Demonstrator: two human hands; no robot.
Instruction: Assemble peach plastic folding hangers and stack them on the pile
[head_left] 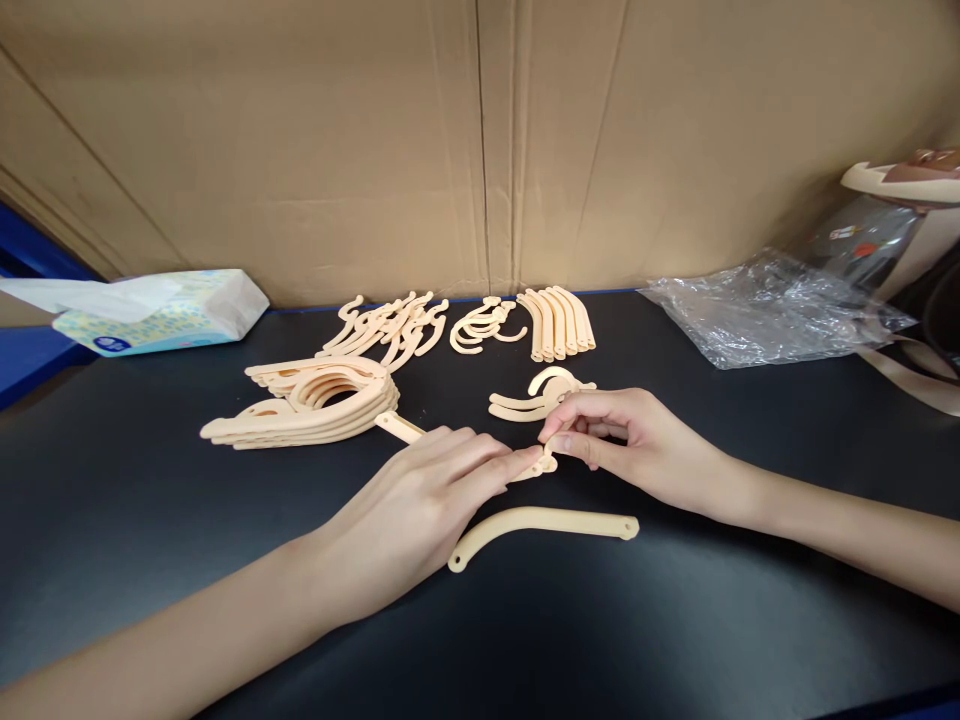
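Observation:
My left hand [420, 510] lies palm down over a cream plastic hanger arm [400, 427], its fingers closed on it. One end of that arm sticks out past my knuckles, and most of its length is hidden. At the other end my right hand [637, 440] pinches a small hanger hook [549, 462] between thumb and fingers, touching the arm at my left fingertips. In front of both hands, a loose curved hanger arm [544, 520] rests on the black table [600, 630]. Just behind my right hand lie several curved hanger pieces [517, 408], partly covered by it.
Stacked folding hangers [337, 425] sit at left. Along the back are wavy hanger pieces [390, 328], loose hooks [480, 325] and a row of arms [559, 325]. A tissue pack [165, 312], a clear plastic bag [780, 310] and a cardboard wall [360, 150] border the table.

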